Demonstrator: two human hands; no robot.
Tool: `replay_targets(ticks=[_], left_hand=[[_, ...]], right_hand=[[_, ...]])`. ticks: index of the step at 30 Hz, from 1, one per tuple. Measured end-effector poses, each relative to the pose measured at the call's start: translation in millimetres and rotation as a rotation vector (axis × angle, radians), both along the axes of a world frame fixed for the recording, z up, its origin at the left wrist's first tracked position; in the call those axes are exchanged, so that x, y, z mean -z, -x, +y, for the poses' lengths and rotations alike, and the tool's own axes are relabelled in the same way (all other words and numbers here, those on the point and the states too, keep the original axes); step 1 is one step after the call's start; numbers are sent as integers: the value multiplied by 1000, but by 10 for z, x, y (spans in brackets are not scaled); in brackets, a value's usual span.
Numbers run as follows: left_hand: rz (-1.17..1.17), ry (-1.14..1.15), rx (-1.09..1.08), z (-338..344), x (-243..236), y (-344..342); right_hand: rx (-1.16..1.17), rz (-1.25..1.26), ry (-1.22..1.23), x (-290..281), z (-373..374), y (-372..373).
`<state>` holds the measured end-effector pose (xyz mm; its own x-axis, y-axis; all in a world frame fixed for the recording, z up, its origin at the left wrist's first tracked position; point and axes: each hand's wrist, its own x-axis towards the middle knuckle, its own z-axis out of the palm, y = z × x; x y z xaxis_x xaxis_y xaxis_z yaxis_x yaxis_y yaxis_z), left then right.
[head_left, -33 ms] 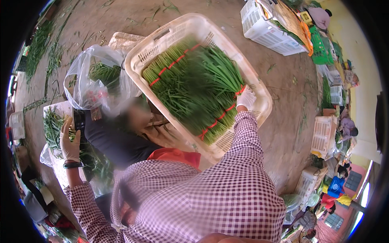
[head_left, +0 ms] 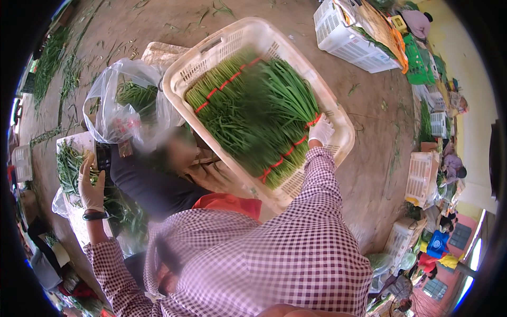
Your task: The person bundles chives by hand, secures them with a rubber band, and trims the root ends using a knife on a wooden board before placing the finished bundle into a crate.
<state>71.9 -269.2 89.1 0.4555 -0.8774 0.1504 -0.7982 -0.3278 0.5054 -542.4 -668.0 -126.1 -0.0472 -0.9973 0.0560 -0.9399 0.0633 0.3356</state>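
A big cream plastic basket [head_left: 338, 113] sits in front of me, packed with bunches of garlic chives [head_left: 224, 113] bound with red bands. At its right side my right hand [head_left: 322, 130], in a white glove, is closed round the stalk end of one bunch of garlic chives [head_left: 290, 92], just by its red band. The leaves of that bunch fan out over the others, toward the far left. On the left, my gloved left hand [head_left: 91, 185] has its fingers stretched out beside loose green leaves [head_left: 68, 168] lying on a white surface. I see nothing held in it.
A clear plastic bag [head_left: 119, 108] of greens stands left of the basket. Another person's dark sleeve [head_left: 150, 182] is close beside me. A white crate [head_left: 354, 39] stands at the far right. Crates and people line the right wall. Loose leaves litter the floor.
The bunch in my right hand has shifted very slightly toward me. My left hand looks unmoved.
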Motion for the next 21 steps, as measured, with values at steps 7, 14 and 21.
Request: replay_targets(ticks=[7, 14, 21], left_hand=[[6, -56, 24, 0, 202, 27], [119, -26, 18, -87, 278, 32], [96, -49, 36, -155, 175, 116]], right_hand=[[221, -80, -278, 351, 55, 199], [-75, -853, -361, 560, -178, 775], [76, -425, -560, 508, -337, 690]])
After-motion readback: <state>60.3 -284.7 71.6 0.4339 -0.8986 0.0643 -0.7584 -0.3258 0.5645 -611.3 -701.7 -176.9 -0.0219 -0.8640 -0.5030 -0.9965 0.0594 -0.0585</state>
